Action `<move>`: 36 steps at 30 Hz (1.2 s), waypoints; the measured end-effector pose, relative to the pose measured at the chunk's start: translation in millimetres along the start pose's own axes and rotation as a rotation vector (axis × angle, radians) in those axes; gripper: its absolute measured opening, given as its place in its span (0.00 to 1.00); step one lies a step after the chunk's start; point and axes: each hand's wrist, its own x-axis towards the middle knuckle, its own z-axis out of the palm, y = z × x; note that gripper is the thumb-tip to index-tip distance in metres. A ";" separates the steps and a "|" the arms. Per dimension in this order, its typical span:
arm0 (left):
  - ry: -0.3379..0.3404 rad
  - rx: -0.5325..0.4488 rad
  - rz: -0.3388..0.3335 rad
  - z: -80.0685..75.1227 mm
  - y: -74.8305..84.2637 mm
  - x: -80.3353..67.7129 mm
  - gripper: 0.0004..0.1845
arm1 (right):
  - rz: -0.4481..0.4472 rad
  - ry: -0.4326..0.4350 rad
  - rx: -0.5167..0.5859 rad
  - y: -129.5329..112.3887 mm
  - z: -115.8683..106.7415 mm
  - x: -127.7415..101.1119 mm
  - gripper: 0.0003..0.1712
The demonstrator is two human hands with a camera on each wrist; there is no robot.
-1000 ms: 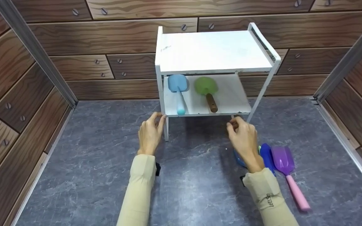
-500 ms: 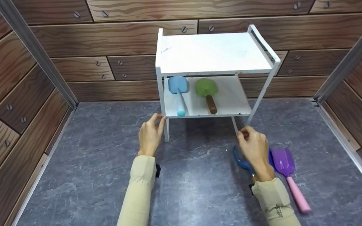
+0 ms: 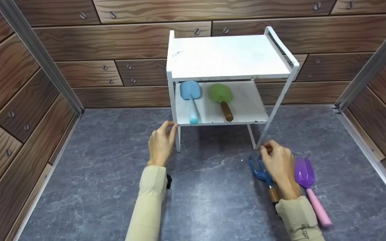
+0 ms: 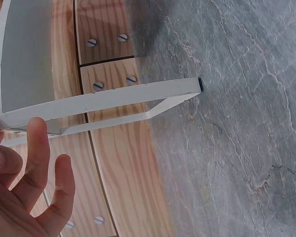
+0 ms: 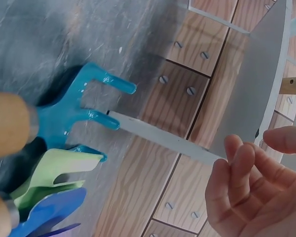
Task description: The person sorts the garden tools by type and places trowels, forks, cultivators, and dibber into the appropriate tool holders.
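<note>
- Left hand at the near left corner of the white rack, level with the lower shelf. Thumb and forefinger appear to pinch the frame; other fingers extend loosely, partly bent, clear of it. Probably a light hold, to steady the rack.
- Right hand beside the foot of the rack's right leg, above the tools on the table. Fingers loosely curled, gap between thumb and forefinger, nothing held. Contact with the leg: cannot tell.
- Rack stands upright on the table near the back wall, long side towards the person; presumably set so for easy access from the front.
- Lower shelf contents: light-blue scoop at left, green trowel near the middle, apart. Both handles point frontwards, likely to keep them within grasp.
- On the table, right of the rack: blue fork, tines towards the rack, partly under the right hand and forearm; purple scoop, pink handle towards the person.
- Right wrist view adds a pale-green tool and dark-blue tool, bunched beside the fork; the hand hides both from the head camera.
</note>
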 end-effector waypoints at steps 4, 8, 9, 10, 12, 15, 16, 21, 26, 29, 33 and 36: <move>0.002 -0.001 0.002 0.4 -0.5 0.1 0.11 | 0.002 0.003 -0.003 4.6 -2.5 -4.4 0.04; 0.003 0.002 -0.004 0.6 -0.9 -0.3 0.11 | 0.023 -0.025 -0.023 10.1 -6.2 -9.9 0.05; 0.002 0.003 -0.005 0.7 -1.0 -0.5 0.11 | 0.030 -0.036 -0.026 11.5 -7.3 -11.4 0.06; 0.001 0.004 -0.005 0.8 -1.1 -0.8 0.11 | 0.036 -0.046 -0.030 13.1 -8.5 -12.9 0.06; -0.002 0.002 -0.004 0.8 -1.2 -1.1 0.11 | 0.052 -0.064 -0.038 16.4 -10.7 -15.9 0.06; 0.000 0.002 0.003 0.8 -1.5 -1.3 0.11 | 0.070 -0.081 -0.053 20.7 -13.3 -19.8 0.07; 0.002 0.002 0.005 0.7 -1.5 -1.1 0.11 | 0.076 -0.085 -0.060 21.9 -14.0 -21.0 0.07; -0.002 -0.003 0.005 0.2 -0.7 -0.5 0.11 | 0.107 -0.098 -0.089 26.8 -16.1 -25.3 0.08; -0.004 -0.005 0.004 0.0 -0.1 -1.3 0.11 | 0.135 -0.128 -0.109 31.7 -20.7 -29.0 0.08; 0.000 -0.008 0.008 0.0 -0.2 -1.5 0.11 | 0.166 -0.164 -0.131 35.2 -24.2 -31.8 0.09; 0.008 -0.012 0.010 -0.2 0.1 -1.2 0.11 | 0.197 -0.227 -0.163 39.7 -27.3 -35.0 0.11; 0.010 -0.013 0.008 -0.3 0.1 -1.3 0.11 | 0.204 -0.271 -0.179 42.8 -28.9 -36.4 0.10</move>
